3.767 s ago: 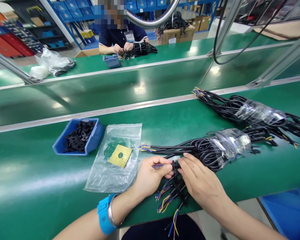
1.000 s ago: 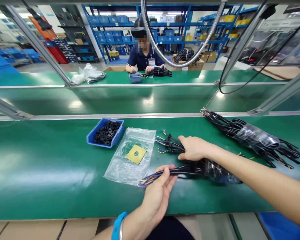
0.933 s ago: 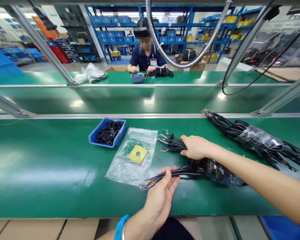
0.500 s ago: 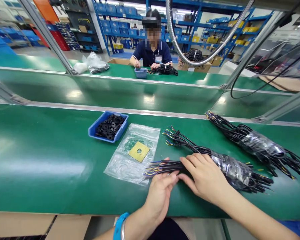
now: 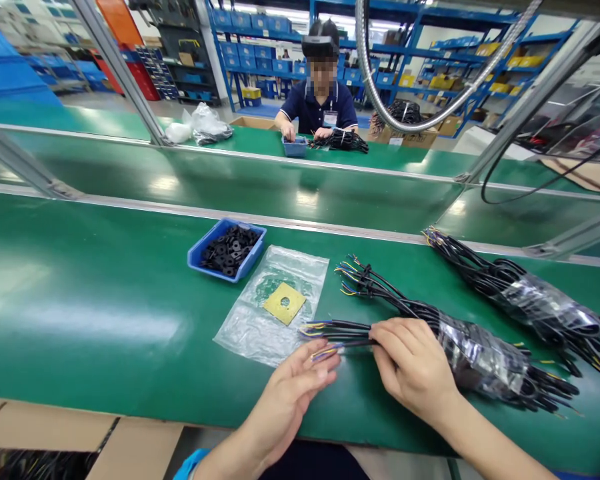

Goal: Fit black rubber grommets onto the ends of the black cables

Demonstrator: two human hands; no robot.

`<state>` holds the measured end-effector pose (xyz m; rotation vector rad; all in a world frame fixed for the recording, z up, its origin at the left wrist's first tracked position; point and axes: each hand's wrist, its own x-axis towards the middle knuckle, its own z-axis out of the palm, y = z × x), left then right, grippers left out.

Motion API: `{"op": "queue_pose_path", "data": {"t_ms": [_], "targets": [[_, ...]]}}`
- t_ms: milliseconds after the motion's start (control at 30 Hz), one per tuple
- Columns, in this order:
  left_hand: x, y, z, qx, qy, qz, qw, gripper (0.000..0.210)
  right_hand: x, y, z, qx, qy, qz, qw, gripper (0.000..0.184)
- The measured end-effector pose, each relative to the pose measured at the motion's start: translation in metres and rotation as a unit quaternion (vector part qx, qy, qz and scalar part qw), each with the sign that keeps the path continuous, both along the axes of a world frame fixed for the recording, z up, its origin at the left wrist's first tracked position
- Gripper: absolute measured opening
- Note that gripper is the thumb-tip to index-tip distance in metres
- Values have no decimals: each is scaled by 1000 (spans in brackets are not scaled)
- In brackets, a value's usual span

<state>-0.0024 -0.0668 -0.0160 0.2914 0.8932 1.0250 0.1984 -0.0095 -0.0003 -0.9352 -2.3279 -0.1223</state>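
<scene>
On the long green workbench point(image 5: 105, 320), a plastic-wrapped bundle of limp, light black cables point(image 5: 460, 347) lies before a worker whose right hand point(image 5: 413, 370) pinches one cable's stiffer sheath while the left hand point(image 5: 293, 387) hovers open beside its frayed coloured wire tips point(image 5: 325, 351).

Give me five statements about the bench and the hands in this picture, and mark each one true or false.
1. The blue bin holds small black parts. True.
2. The yellow square lies inside the blue bin. False: it lies on the clear plastic bag.
3. The right hand rests on the near cable bundle. True.
4. The left hand grips the bin. False: its fingers touch coloured wire ends.
5. A person sits across the far bench. True.
</scene>
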Motion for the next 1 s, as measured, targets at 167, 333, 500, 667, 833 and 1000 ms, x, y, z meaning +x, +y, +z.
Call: {"op": "queue_pose_path", "data": {"t_ms": [167, 333, 500, 667, 833, 1000], "targets": [[-21, -13, 6, 79, 77, -183, 977, 32, -25, -9, -1, 22, -94, 153, 984, 20], [-71, -10, 37, 252, 372, -350, 822, 29, -36, -11, -12, 30, -83, 227, 970, 32], [-129, 52, 59, 274, 695, -113, 655, 28, -33, -10, -21, 36, -34, 267, 962, 29], [-156, 131, 49, 239, 822, -74, 511, 25, -31, -9, -36, 31, -39, 261, 964, 26], [-153, 152, 43, 252, 827, -119, 487, 19, -31, -9, -42, 16, -42, 194, 980, 21], [-152, 154, 38, 269, 829, -110, 478, 10, -32, -9, -36, 9, -35, 159, 987, 17]]}}
